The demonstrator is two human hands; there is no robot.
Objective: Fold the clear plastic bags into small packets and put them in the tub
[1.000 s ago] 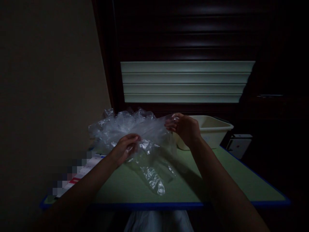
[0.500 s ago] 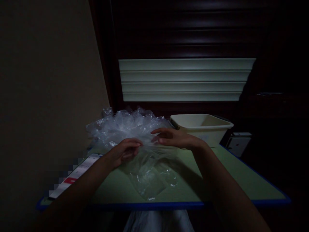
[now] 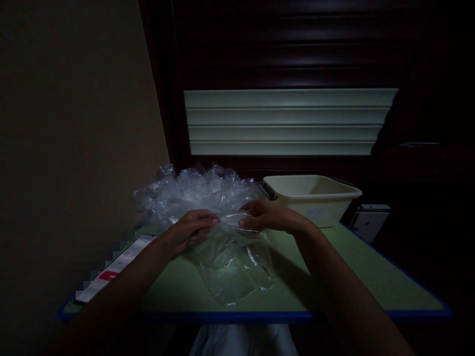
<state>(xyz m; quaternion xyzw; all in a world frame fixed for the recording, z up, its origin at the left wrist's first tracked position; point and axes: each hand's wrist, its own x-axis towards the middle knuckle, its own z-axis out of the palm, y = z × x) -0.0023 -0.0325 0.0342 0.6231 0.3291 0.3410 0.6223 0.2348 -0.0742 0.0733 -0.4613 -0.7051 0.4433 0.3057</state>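
Note:
A clear plastic bag [image 3: 233,269] hangs between both hands, its lower part drooping onto the green table [image 3: 363,277]. My left hand [image 3: 191,228] pinches the bag's top edge on the left. My right hand [image 3: 265,217] pinches the same edge a little to the right, its fingers closed on the film. Behind the hands a heap of crumpled clear plastic bags [image 3: 189,193] lies at the table's back left.
A cream plastic tub [image 3: 315,198] stands at the back right of the table. A white strip with a red mark [image 3: 111,272] lies at the left edge. The blue front edge [image 3: 260,315] is close to me. A wall rises on the left; dark slats stand behind.
My right hand came down from a raised spot toward my left hand and closed on the bag's top edge. The bag dropped lower and spread flatter over the table.

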